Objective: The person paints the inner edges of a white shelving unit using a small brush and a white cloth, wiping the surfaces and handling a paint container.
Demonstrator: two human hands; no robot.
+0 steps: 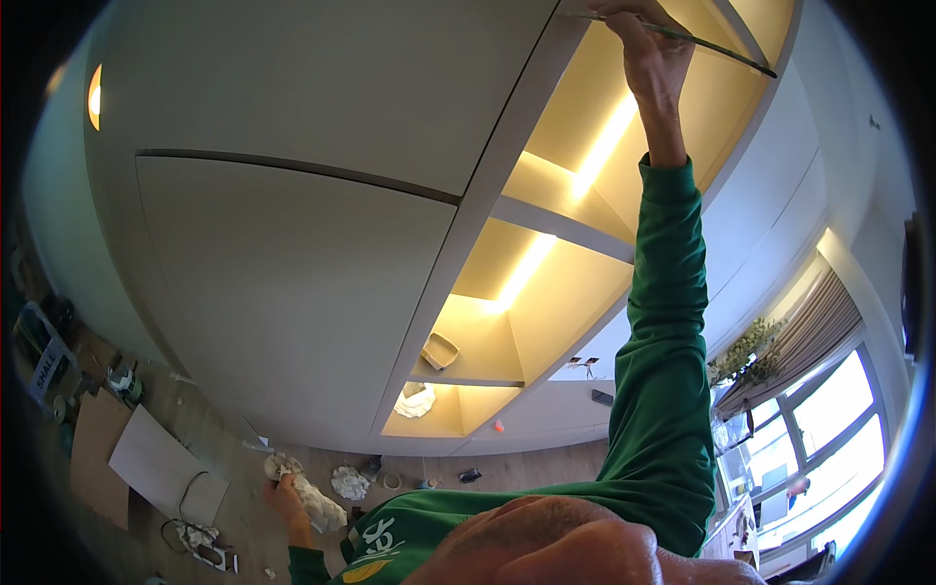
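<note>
Head view, the only one, looks steeply up along a tall built-in wall unit. The right hand (651, 44), at the end of a raised arm in a green long sleeve (663, 390), is clamped around a long thin dark-handled brush (702, 41) at the top of the picture. The brush runs from the left of the fingers out to the right, its dark end passing in front of the pale edge of the highest lit shelf compartment (624, 117); whether its tip touches the surface cannot be told.

Low and near, at the bottom left, the left hand (285, 492) is closed on a crumpled white cloth (317, 502) that hangs down to its right. The two hands are well apart, one high, one low.

To the left of the raised arm stand flat pale-grey cabinet doors (292, 263), split by a dark horizontal gap. Right of them, open shelf compartments glow with warm strip lighting (522, 268). One lower compartment holds a small shallow tray (439, 351), and the one beneath it a bunched white rag (416, 400).

On the wooden floor (546, 468) far below lie flat sheets of brown cardboard (97, 444), a pale grey board (156, 458) just beside them, another wad of white paper (349, 483) and small scattered items too small to tell. At the far right, a bright window (829, 429) with a gathered curtain (809, 336) stands near a spray of green foliage (746, 351).
</note>
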